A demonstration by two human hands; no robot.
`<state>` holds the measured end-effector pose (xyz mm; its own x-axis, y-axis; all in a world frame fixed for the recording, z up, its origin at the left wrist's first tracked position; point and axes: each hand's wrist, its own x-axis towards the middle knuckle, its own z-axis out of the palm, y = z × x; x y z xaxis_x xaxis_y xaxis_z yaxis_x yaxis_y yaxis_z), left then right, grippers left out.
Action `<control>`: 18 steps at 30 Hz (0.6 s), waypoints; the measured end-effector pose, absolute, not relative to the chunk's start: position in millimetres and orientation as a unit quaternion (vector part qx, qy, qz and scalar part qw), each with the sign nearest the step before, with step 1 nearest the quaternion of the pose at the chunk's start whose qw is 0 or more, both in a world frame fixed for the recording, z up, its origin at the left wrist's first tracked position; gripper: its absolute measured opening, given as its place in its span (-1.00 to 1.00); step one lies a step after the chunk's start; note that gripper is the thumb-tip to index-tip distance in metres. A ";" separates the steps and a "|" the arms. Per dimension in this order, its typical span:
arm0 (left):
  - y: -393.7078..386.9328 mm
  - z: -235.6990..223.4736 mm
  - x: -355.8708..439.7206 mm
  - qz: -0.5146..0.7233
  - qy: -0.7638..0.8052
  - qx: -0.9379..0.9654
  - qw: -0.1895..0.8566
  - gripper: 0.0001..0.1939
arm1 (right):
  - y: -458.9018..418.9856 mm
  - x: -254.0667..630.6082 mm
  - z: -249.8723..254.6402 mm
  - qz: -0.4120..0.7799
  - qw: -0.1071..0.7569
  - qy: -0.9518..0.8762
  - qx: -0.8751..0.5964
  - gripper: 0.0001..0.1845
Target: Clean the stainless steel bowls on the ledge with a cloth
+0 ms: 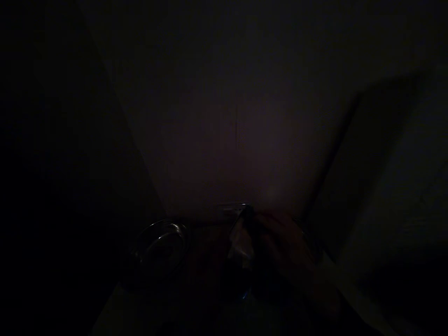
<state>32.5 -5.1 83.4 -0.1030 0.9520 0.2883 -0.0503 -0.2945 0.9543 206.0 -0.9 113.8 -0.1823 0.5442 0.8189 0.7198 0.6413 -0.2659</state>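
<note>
Very little light falls on the scene, so most outlines are faint. My right hand (285, 242) reaches in from the lower right, its fingers bent and closed at the side of a dark, bottle-like object (241, 249). That object has a paler patch on its front and a dark upper end near my fingertips. Its exact kind is too dark to make out. Left of it stands a shiny round metal bowl or pan (161, 237), its rim catching some light. I do not see my left hand.
A plain wall (224, 116) rises behind these things. A dark slanted panel or edge (367, 163) stands at the right. A small glossy clear or metallic item (234, 205) lies against the wall's foot. The left side is nearly black.
</note>
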 end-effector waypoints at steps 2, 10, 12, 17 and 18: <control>-5.2 83.9 32.7 0.605 0.429 0.529 0.412 -0.72 | -2.2 204.8 115.1 -0.087 0.490 -0.782 -0.375 -0.70; -2.7 83.8 32.5 0.616 0.438 0.520 0.397 -0.76 | -4.9 200.2 114.8 -0.094 0.497 -0.771 -0.388 -0.69; -2.1 86.0 33.0 0.622 0.441 0.515 0.392 -0.76 | -6.1 199.6 116.1 -0.094 0.497 -0.791 -0.344 -0.69; -2.6 87.5 33.8 0.627 0.446 0.508 0.388 -0.72 | -3.6 202.4 113.6 -0.088 0.501 -0.776 -0.372 -0.71; -2.3 86.9 34.0 0.625 0.447 0.508 0.390 -0.72 | -3.3 202.9 112.5 -0.086 0.497 -0.768 -0.395 -0.69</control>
<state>34.0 -2.3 86.9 -0.1805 0.9411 0.2858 -0.0323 -0.2961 0.9546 202.9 -3.3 112.5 -0.1937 0.5215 0.8309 0.6929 0.6723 -0.2604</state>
